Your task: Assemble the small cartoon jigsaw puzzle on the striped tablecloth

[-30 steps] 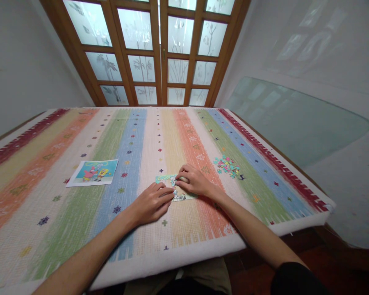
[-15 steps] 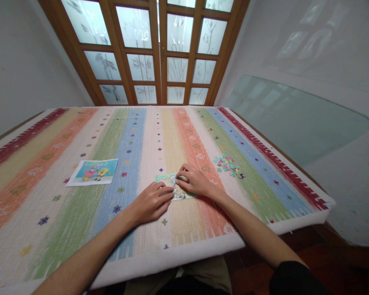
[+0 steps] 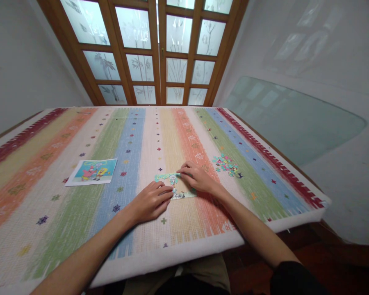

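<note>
A small, partly filled jigsaw puzzle (image 3: 183, 187) lies on the table in front of me. Pieces line its border and left part, while bare tan backing shows in the middle. My left hand (image 3: 153, 201) rests at its lower left, fingers laid over the edge and touching it. At the top edge is my right hand (image 3: 197, 178), thumb and fingertips close together. Whatever sits between those fingertips is too small to make out. A heap of loose puzzle pieces (image 3: 226, 164), mostly turquoise, pink and yellow, lies to the right of that hand.
Left of the puzzle lies a printed cartoon picture (image 3: 94, 172) on white paper. A striped, patterned cloth (image 3: 147, 143) covers the table. Wooden doors with glass panes (image 3: 160, 53) stand behind it, and a glass panel (image 3: 295, 119) is at the right wall.
My right hand has shifted slightly away from me to the puzzle's top edge, uncovering more of the middle. The left hand stays put. The view has moved a little.
</note>
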`<action>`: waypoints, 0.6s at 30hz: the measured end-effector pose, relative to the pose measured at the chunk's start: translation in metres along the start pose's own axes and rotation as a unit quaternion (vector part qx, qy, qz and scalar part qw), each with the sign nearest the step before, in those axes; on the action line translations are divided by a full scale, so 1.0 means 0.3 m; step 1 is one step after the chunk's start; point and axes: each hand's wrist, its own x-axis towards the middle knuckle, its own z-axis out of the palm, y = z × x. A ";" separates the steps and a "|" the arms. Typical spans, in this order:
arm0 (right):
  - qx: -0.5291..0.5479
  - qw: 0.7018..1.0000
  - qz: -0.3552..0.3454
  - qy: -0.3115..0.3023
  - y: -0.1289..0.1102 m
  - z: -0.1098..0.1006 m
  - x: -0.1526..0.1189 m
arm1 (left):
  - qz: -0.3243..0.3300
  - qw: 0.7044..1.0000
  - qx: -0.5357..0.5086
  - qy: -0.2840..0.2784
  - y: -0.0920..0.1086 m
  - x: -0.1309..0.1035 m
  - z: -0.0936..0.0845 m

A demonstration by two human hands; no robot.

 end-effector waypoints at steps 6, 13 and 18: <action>0.002 0.991 0.068 0.117 0.087 -0.164 -0.040 | 0.001 1.000 -0.001 0.001 -0.002 -0.004 0.001; -0.071 0.951 0.186 0.235 0.222 -0.335 -0.194 | 0.004 1.000 -0.004 0.005 -0.004 -0.004 0.002; -0.149 0.904 0.320 0.240 0.304 -0.385 -0.309 | 0.012 1.000 0.002 0.012 -0.005 -0.002 0.000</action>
